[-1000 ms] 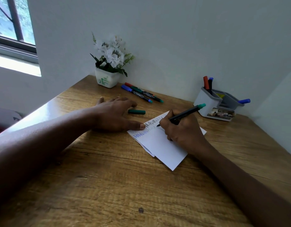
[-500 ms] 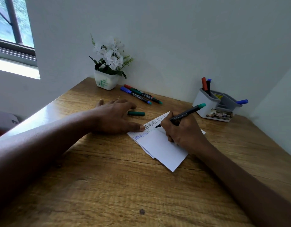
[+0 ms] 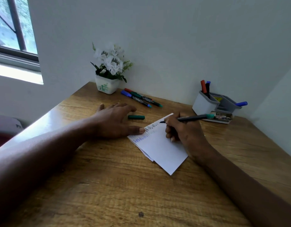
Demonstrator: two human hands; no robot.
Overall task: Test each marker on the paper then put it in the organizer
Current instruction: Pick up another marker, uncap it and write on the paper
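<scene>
While the right hand (image 3: 185, 133) is lowering the marker (image 3: 189, 119) flatter, fingers holding it, the left hand (image 3: 115, 122), fingers wide, is pinning the paper (image 3: 161, 149); green cap (image 3: 136, 117) at 10 o'clock.

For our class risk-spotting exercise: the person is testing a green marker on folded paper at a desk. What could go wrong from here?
1. The loose green cap lies on the desk beside the left hand; a nudge might roll it away, leaving the marker uncapped.
2. Only the left thumb pins the paper at one corner, so it could slip under the strokes.
3. The right hand rests on the paper and might smear fresh ink.
</scene>
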